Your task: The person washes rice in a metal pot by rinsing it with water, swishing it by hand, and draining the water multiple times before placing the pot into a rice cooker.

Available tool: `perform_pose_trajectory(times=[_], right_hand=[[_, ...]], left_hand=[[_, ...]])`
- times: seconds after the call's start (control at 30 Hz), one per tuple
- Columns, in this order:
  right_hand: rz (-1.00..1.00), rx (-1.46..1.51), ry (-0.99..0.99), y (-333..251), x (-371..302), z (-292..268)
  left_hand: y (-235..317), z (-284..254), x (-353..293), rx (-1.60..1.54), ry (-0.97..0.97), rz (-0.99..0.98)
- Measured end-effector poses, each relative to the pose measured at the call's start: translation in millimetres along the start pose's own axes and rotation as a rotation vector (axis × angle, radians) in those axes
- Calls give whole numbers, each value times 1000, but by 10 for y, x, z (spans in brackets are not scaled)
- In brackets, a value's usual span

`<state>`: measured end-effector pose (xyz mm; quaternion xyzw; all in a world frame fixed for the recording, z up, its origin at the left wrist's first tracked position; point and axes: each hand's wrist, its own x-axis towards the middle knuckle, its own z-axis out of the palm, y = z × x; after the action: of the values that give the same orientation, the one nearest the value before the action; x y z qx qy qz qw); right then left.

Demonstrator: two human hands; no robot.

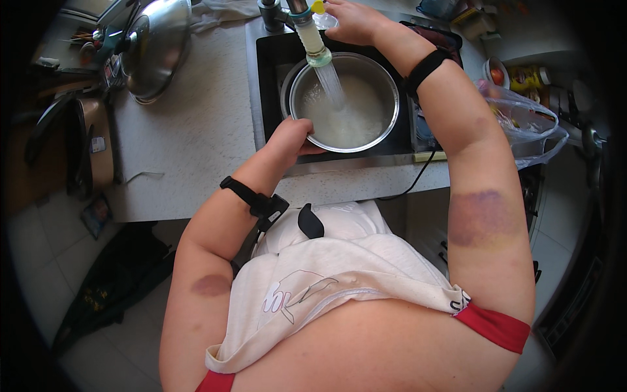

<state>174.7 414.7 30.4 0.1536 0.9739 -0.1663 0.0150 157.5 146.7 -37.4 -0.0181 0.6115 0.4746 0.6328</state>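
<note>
A round metal pot [392, 108] stands in the dark sink, with cloudy, whitish water inside. What lies under the water is hard to make out. My left hand [293, 138] is closed on the pot's near left rim, thumb on top and fingers below. From the faucet's pale green nozzle [319, 57], a spray of water falls into the pot. My right hand [358, 23] reaches past the sink's far edge, thumb and fingers apart, beside a clear container with a yellow top [318, 6]. Whether it touches that container is unclear.
A large metal lid [157, 52] leans at the back left of the speckled counter [189, 147]. A brown appliance [96, 140] stands at the left edge. Right of the sink are a clear plastic bag [532, 134] and a yellow container [526, 78]. A black cord [428, 166] crosses the counter's front.
</note>
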Motion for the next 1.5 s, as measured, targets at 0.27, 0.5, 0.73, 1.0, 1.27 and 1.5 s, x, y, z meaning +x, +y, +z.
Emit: perform_pose_trajectory(times=[0.27, 0.5, 0.73, 1.0, 1.27, 1.5], right_hand=[[17, 11, -48, 42, 41, 5], [-4, 133, -41, 110, 135, 84], [631, 991, -33, -282, 434, -29], [74, 1077, 126, 298, 409, 231], [60, 1096, 141, 337, 245, 242], [210, 1099, 23, 288, 792, 170]], left_hand=[[62, -31, -24, 17, 31, 3], [152, -42, -67, 108, 98, 164], [-8, -139, -113, -29, 89, 48], [25, -110, -293, 38, 152, 84], [0, -251, -442, 76, 124, 36], [-44, -396, -537, 47, 135, 7]])
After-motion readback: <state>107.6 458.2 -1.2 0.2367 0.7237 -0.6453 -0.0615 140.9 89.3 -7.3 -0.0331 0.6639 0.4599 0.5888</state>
